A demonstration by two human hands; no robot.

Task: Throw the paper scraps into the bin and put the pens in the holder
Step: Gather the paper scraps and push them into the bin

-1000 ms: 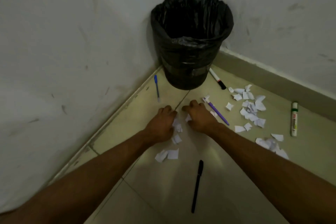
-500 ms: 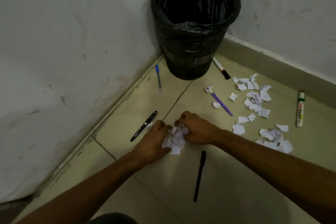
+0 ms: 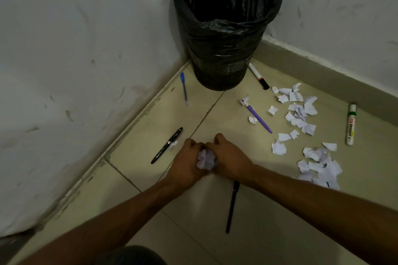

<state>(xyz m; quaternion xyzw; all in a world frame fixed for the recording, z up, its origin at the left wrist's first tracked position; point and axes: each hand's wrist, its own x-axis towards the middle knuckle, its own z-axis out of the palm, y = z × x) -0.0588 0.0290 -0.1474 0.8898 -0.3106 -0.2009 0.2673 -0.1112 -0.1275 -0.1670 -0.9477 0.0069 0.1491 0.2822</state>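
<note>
My left hand and my right hand cup a bunch of white paper scraps between them, low over the tiled floor. A black-lined bin stands in the corner beyond. More loose scraps lie scattered at the right. Pens lie around: a blue pen by the left wall, a black pen with a clip left of my hands, a purple pen, a slim black pen under my right forearm. No pen holder is in view.
A white marker with a black cap lies beside the bin, and a green-capped whiteboard marker lies near the right skirting. Walls close in at the left and back. A single scrap lies against the clipped black pen.
My hands swept the scraps from the floor toward me and bunched them into a tight wad between them. The view tilted down, so the bin now sits higher in the frame.
</note>
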